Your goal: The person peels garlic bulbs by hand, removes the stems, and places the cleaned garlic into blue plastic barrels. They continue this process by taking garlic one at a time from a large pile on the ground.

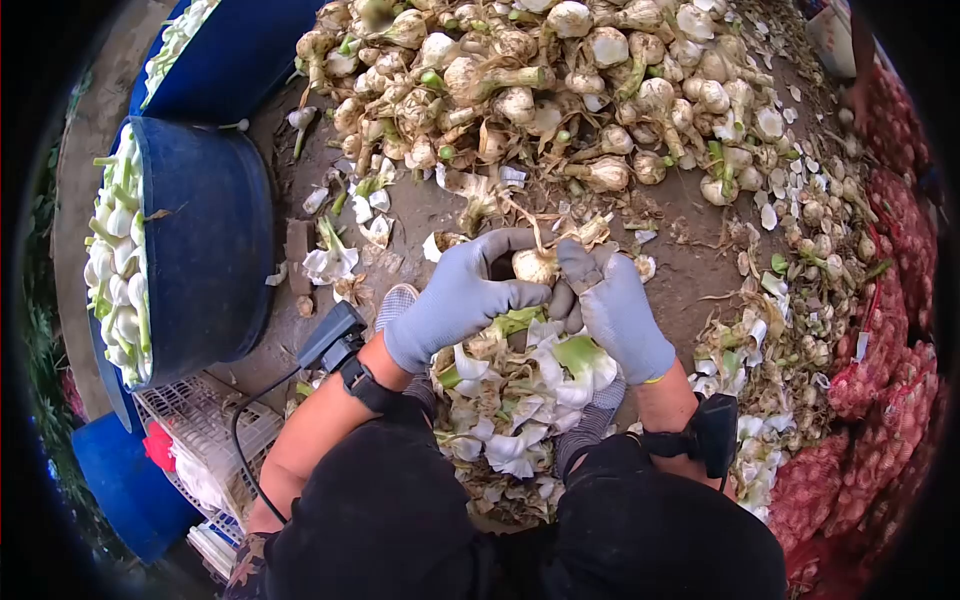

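Note:
Gloved in grey, my left hand (465, 296) is closed round the left side of a garlic bulb (535, 266) with dirty, brownish skin. My right hand (612, 302), in a matching glove, has its fingers bent in at the bulb's right side, and thumb and fingertips press against it. A dry strand rises from the top of the bulb. The undersides of the fingers are partly hidden. Below both hands, peeled white and green skins (515, 440) lie heaped between my feet.
A large pile of unpeeled garlic (500, 90) lies ahead on the ground. At the left, a blue tub (205, 250) holds peeled white bulbs; a white plastic crate (215, 425) is beneath it. Red mesh sacks (880, 350) line the right side. Loose skins and small bulbs scatter around.

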Available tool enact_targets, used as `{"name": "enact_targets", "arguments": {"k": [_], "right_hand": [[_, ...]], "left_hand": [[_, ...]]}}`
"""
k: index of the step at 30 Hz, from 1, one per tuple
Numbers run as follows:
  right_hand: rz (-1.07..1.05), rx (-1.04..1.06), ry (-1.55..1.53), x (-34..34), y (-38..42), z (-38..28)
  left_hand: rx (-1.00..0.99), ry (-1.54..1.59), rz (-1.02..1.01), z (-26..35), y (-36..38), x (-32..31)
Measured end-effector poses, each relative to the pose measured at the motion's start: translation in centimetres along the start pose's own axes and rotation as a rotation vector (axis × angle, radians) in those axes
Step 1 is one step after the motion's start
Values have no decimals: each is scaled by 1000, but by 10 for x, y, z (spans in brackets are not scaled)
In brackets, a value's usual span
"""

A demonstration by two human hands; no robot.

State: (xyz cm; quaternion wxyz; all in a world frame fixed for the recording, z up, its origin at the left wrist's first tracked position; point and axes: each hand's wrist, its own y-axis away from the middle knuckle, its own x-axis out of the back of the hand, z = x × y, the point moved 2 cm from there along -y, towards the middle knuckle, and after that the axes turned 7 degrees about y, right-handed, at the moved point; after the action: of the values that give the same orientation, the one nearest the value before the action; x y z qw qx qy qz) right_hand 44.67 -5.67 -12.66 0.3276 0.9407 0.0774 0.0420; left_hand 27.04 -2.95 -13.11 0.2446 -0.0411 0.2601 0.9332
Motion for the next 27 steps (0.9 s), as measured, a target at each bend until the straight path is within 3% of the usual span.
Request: {"name": "enact_targets", "arguments": {"k": [2,10,11,12,13,15,16,18,19,20,21,23,25,27], "right_hand": [[-22,9,-12,-1,2,-3],[-48,14,-4,-9,14,-19],[27,98,156,-10,14,-16],[102,183,315,-11,12,-13],[100,186,314,-12,8,-6],[454,817,1152,-12,7,-3],[456,821,1153,-16,3,0],[304,677,162,-19,-2,7],[310,672,163,-18,0,6],[178,399,-5,-18,-3,7],[40,127,-169,-19,-6,10],[19,79,-138,-16,-11,7],[39,39,-10,-9,-3,-4],[-11,22,22,-14,7,-6]], "left_hand": [[16,210,-11,-2,2,3],[88,459,-131,-4,5,11],[127,517,-197,-1,6,10],[39,653,-304,-12,6,11],[37,651,-301,-14,6,11],[149,841,-220,-16,5,9],[85,735,-149,-12,8,10],[66,656,-124,-6,12,3],[51,576,-104,-2,12,-1],[87,229,-139,4,13,5],[87,229,-139,-1,11,5],[16,217,-39,-1,7,6],[79,128,-5,-8,6,15],[-394,-149,151,-21,-6,31]]}}
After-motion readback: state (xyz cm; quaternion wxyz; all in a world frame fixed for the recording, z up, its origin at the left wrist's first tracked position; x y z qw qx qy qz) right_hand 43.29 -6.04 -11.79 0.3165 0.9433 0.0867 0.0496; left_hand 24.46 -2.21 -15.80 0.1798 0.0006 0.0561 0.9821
